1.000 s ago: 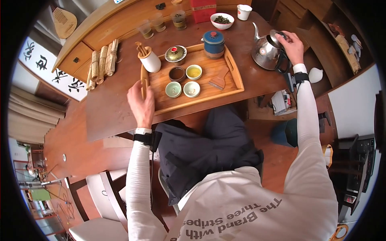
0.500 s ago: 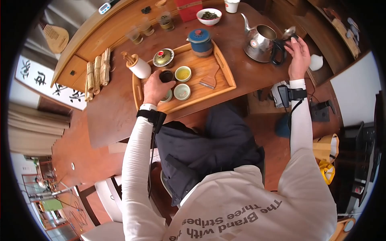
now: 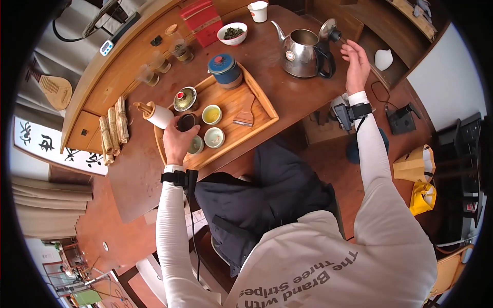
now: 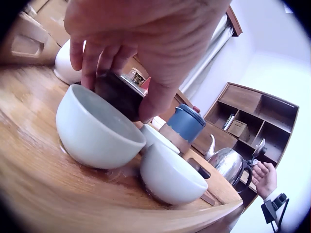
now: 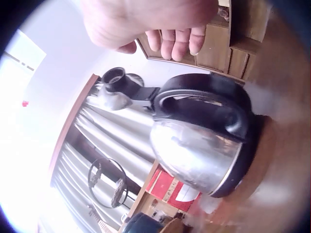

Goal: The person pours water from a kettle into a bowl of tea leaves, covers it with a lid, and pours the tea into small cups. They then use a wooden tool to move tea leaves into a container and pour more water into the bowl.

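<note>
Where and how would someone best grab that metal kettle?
Probably by its black handle, from the person's right: the kettle stands upright with that loop toward the right hand, spout on the opposite side. The lid stands open.

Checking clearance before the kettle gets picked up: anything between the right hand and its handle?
Nothing visible: only open space separates the right hand from the black handle of the kettle. The raised lid stands close, but beside that path.

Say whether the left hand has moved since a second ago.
Yes: against the tray in the head view, the left hand went from the left rim inward to the dark cup.
</note>
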Demonstrator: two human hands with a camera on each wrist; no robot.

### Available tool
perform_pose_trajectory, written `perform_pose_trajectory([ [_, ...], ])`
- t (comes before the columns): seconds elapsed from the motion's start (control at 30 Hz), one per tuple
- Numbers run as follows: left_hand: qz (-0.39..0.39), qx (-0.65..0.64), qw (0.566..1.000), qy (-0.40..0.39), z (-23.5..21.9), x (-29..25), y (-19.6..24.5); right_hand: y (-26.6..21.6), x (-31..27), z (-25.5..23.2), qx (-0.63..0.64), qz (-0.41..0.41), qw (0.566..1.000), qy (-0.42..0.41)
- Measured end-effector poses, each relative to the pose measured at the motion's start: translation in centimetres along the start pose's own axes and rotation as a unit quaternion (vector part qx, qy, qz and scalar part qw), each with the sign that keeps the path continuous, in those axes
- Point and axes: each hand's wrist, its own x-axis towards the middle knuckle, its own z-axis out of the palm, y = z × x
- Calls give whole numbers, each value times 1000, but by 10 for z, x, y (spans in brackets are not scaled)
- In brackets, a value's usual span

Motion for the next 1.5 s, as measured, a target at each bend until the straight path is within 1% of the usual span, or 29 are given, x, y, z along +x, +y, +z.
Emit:
perform_pose_trajectory([
  [0.07, 8, -6, 1000, 0, -5, 1, -1, 15, 1, -9, 2, 15, 1000, 5],
  [0.13, 14, -10, 1000, -1, -15, -2, 6, 35, -2, -18, -95, 35, 995, -10],
  [0.17, 2, -11, 1000, -13, -21, -5, 16, 46, -2, -21, -131, 4, 991, 2],
  [0.2, -9, -13, 1000, -25, -27, -7, 27, 58, 2, -28, -128, 6, 992, 0],
  [0.27, 0, -27, 999, -23, -34, -7, 36, 75, 9, -40, -258, -10, 966, 14],
  [0.3, 5, -30, 999, -29, -38, -7, 43, 73, 9, -44, -294, -13, 956, 23],
  [0.33, 11, -33, 999, -36, -41, -6, 49, 74, 8, -44, -295, -12, 955, 24],
  [0.4, 20, -44, 998, -50, -46, -6, 69, 76, 4, -47, -307, -81, 948, -4],
  [0.43, 29, -56, 996, -61, -47, -5, 81, 74, 3, -47, -309, -79, 948, 0],
  [0.53, 47, -79, 991, -95, -45, 4, 110, 67, 2, -44, -348, -7, 937, -15],
  [0.57, 76, -89, 988, -103, -44, 8, 122, 64, 1, -43, -347, 6, 938, -20],
  [0.6, 80, -89, 987, -107, -41, 16, 131, 65, 2, -43, -349, 7, 937, -15],
  [0.67, 68, -168, 971, -156, -32, 32, 149, 66, 8, -44, -380, 14, 923, -58],
  [0.7, 33, -197, 964, -177, -33, 28, 179, 62, 12, -43, -390, 38, 917, -68],
  [0.73, 40, -200, 962, -183, -25, 34, 189, 62, 18, -45, -384, 67, 918, -68],
  [0.8, 109, -229, 948, -194, -10, 51, 209, 57, 25, -48, -378, 115, 913, -98],
  [0.9, 111, -252, 938, -209, 21, 71, 231, 47, 21, -44, -370, 96, 916, -120],
  [0.93, 119, -259, 934, -216, 34, 78, 237, 50, 18, -43, -371, 96, 916, -117],
  [1.0, 140, -250, 932, -222, 57, 89, 249, 61, 8, -38, -438, -8, 896, -73],
  [1.03, 155, -246, 929, -228, 67, 93, 256, 64, 6, -36, -441, -19, 894, -75],
  [1.07, 169, -243, 926, -235, 78, 96, 261, 65, 6, -37, -442, -16, 894, -74],
  [1.13, 159, -238, 930, -231, 92, 97, 276, 61, 5, -36, -451, -14, 890, -60],
  [1.2, 204, -101, 949, -216, 107, 105, 290, 63, 4, -35, -444, -17, 894, -54],
  [1.23, 202, -101, 952, -208, 119, 111, 292, 63, 4, -35, -436, -23, 899, -49],
  [1.27, 203, -101, 951, -212, 127, 116, 292, 64, 3, -36, -438, -21, 898, -47],
  [1.33, 272, -34, 938, -211, 129, 116, 307, 64, 3, -36, -427, -28, 903, -38],
  [1.37, 300, 18, 941, -154, 138, 119, 307, 66, 3, -36, -421, -33, 906, -33],
  [1.4, 301, 17, 941, -157, 140, 119, 312, 66, 2, -36, -422, -31, 905, -31],
  [1.5, 329, 115, 927, -138, 143, 123, 321, 65, 2, -36, -420, -30, 906, -32],
])
